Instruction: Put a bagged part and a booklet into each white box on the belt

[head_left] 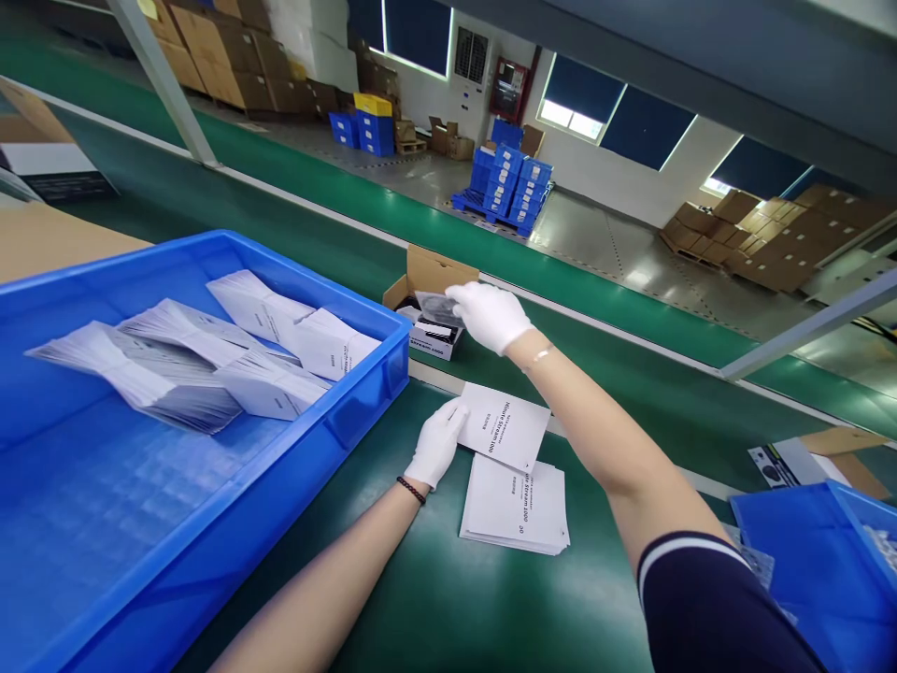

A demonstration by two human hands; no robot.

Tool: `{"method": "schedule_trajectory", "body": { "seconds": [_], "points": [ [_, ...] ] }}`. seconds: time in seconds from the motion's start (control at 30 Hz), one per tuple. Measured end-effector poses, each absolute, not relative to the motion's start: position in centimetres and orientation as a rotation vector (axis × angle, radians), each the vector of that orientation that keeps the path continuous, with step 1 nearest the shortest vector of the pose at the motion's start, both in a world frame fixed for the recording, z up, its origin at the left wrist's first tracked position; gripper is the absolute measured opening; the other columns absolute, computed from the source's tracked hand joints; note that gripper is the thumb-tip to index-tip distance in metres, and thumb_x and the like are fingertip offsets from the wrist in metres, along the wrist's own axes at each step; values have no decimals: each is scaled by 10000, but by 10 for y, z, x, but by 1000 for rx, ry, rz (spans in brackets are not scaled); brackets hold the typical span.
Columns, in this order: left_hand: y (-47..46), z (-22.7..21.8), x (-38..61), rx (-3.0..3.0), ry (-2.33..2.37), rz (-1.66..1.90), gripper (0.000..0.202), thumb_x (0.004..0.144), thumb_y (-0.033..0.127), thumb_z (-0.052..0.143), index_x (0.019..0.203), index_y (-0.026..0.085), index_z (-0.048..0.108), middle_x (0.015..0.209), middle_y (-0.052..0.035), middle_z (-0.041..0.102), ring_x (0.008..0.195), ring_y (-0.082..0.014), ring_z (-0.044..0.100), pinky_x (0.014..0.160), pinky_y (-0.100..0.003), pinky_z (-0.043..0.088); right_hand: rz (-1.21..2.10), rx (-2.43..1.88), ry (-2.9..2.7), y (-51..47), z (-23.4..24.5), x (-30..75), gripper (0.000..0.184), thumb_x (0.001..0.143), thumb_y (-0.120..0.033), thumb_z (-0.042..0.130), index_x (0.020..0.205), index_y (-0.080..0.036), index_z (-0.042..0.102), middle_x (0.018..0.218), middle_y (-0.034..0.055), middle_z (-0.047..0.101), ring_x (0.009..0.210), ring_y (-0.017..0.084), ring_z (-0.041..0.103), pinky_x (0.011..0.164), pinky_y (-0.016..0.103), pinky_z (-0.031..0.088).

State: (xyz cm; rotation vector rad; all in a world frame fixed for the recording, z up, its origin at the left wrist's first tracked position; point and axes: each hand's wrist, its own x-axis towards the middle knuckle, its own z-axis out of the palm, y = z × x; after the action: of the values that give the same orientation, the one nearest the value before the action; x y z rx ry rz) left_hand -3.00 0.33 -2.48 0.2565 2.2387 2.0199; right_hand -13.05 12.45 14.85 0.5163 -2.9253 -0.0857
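My left hand (435,441), in a white glove, pinches the left edge of a white printed booklet (505,425). That booklet is held just over a stack of similar booklets (517,505) on the green work surface. My right hand (491,316), also gloved, grips a flat grey item in a clear plastic bag (439,308) at the mouth of an open carton (433,348). Dark contents and a white piece show inside the carton, whose brown flap stands up behind. What exactly is in the bag I cannot make out.
To the left, a large blue bin (336,467) holds several bundles of booklets (168,374). Another blue bin (791,542) and an open box (791,463) are at the right. A metal post (164,89) rises at the far left; a green conveyor (364,206) runs behind.
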Motion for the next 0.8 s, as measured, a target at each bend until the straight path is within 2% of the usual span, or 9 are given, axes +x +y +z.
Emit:
{"method": "schedule_trajectory", "body": {
  "seconds": [0.13,0.27,0.37,0.47,0.53,0.63,0.73,0.8],
  "points": [
    [4,-25,-31,239,2194,2029,356,874,360,500,1097,143,672,1207,-97,649,1143,-241,584,1062,-361,422,44,382,-3023,102,139,-190,396,943,-196,342,1283,-220,544,1230,80,598,1050,257,581,879,385,484],
    [6,-23,-32,210,2117,2064,350,866,352,514,1099,142,669,1207,-95,649,1144,-240,584,1056,-359,428,75,239,-3199,95,109,-213,326,947,-248,402,1182,-236,628,1208,61,625,1045,242,597,885,352,489],
    [8,-23,-33,170,2070,2070,356,855,340,520,1113,139,661,1216,-97,644,1156,-238,578,1049,-348,435,-10,132,-3247,99,86,-213,306,921,-256,489,1177,-187,642,1181,133,622,1047,268,600,882,372,496],
    [10,-24,-33,164,2068,2075,346,857,352,513,1089,150,671,1203,-90,650,1154,-239,579,1043,-350,439,-89,56,-3230,107,75,-209,403,927,-335,519,1279,-148,580,1253,203,563,1151,329,544,916,441,480],
    [11,-24,-32,165,2086,2072,346,854,355,518,1089,154,674,1198,-87,653,1153,-241,579,1046,-356,437,-96,115,-3292,112,72,-208,382,918,-357,551,1246,-173,618,1228,170,594,1122,316,567,908,406,486],
    [11,-23,-32,190,2110,2070,336,851,343,521,1076,154,684,1184,-88,660,1140,-245,584,1043,-359,442,-85,247,-3397,119,75,-203,317,892,-232,581,1195,-199,669,1169,113,647,1049,274,613,884,326,486],
    [8,-22,-33,201,2095,2113,329,854,325,522,1079,151,687,1184,-94,659,1142,-249,583,1040,-352,446,-76,294,-3393,126,88,-183,395,907,-175,517,1289,-212,609,1226,105,626,1078,268,602,886,320,475],
    [6,-23,-35,163,2046,2197,360,852,304,535,1155,156,661,1239,-95,631,1171,-251,567,1063,-355,424,-57,359,-3310,129,99,-155,390,949,-235,453,1319,-250,574,1261,86,604,1099,267,586,882,341,476]
  ]
}}
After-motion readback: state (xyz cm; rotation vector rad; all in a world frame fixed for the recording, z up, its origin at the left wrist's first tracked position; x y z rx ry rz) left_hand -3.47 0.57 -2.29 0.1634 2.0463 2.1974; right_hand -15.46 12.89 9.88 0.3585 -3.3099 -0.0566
